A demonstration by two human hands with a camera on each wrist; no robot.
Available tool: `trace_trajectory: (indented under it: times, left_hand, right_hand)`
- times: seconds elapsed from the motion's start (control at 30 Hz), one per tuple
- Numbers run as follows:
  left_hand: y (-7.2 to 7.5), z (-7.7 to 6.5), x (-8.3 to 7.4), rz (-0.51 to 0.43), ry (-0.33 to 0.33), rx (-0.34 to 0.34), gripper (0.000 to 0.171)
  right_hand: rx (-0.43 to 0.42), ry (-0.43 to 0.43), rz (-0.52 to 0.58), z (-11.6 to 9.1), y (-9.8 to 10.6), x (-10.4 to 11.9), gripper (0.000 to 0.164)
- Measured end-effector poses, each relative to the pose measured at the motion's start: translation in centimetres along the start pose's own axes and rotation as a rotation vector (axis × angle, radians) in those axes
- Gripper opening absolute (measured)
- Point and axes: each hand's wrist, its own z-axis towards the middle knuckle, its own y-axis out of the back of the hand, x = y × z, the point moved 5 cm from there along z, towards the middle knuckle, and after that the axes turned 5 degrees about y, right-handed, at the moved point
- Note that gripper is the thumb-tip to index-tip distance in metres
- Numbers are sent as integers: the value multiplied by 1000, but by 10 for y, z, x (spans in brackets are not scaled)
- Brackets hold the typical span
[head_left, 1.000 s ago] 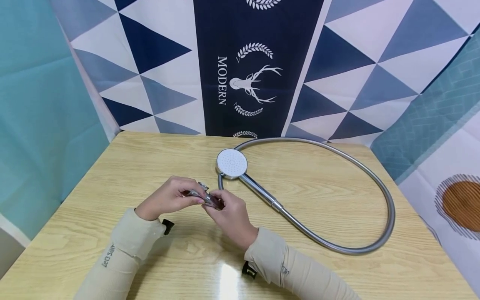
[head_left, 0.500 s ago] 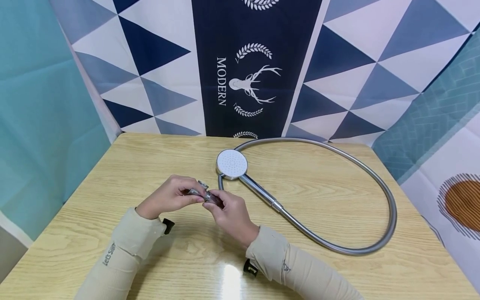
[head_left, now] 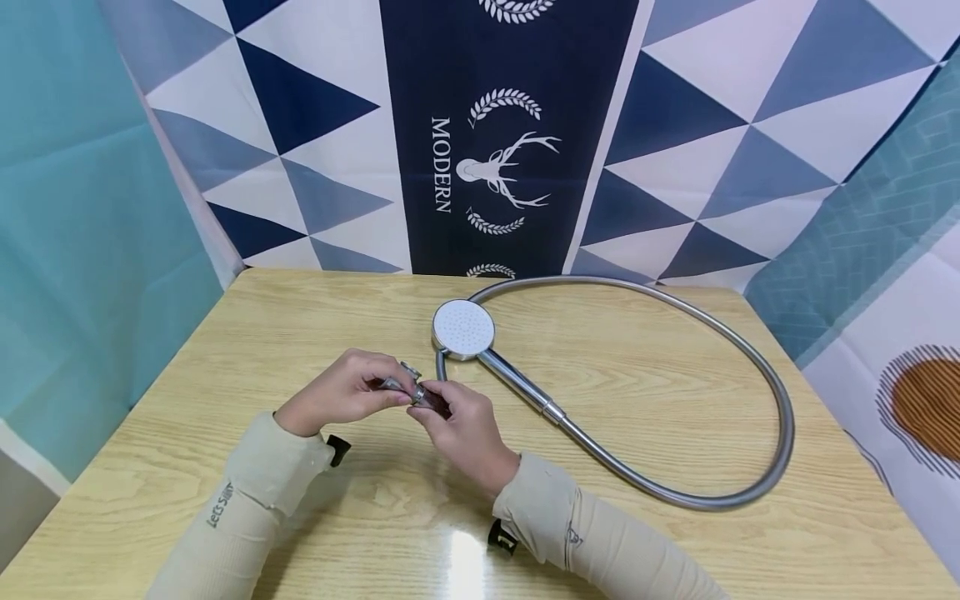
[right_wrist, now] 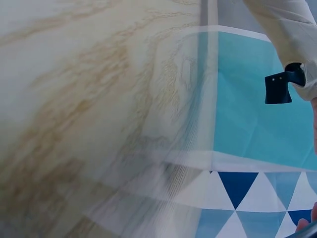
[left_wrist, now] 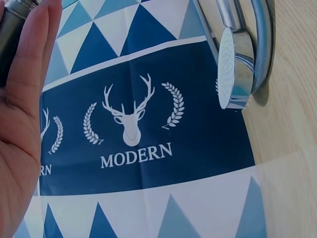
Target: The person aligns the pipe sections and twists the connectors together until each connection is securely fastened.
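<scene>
In the head view my left hand (head_left: 348, 387) pinches a small chrome fitting (head_left: 408, 371) between thumb and fingers. My right hand (head_left: 465, 425) grips the hose end (head_left: 431, 400) against it; fingers hide much of the joint. A metal shower hose (head_left: 780, 417) runs from the right hand behind the shower head, loops right and comes back to its handle. The shower head (head_left: 463, 327), with a round white face, lies just beyond the hands. In the left wrist view the left palm (left_wrist: 22, 124) is beside a dark metallic piece (left_wrist: 11, 34).
The wooden table (head_left: 300, 325) carries the hose loop across its right half. Patterned cloth (head_left: 487, 167) hangs behind the table's back edge, with teal cloth (head_left: 90, 208) at the left. Black wrist mounts (head_left: 337, 451) stick out under the sleeves.
Both hands stay together at the fitting with almost the same grip. They shift very slightly right in the head view. Shower head and hose loop lie still.
</scene>
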Motion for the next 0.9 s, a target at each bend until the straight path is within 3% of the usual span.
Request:
trace_trajectory:
  times: [0.27, 0.4, 0.53, 0.9]
  left_hand:
    - [0, -1, -2, 2, 13, -7, 5]
    - [1, -1, -3, 9, 11, -8, 5]
    - [0, -1, -2, 14, 9, -1, 9]
    - [-1, 0, -4, 19, 8, 2, 8]
  right_hand:
    - [80, -62, -33, 2, 0, 1, 22]
    - [60, -99, -29, 1, -1, 1, 33]
    - [11, -133, 3, 1, 0, 0, 31]
    - [-20, -20, -31, 1, 3, 3, 25]
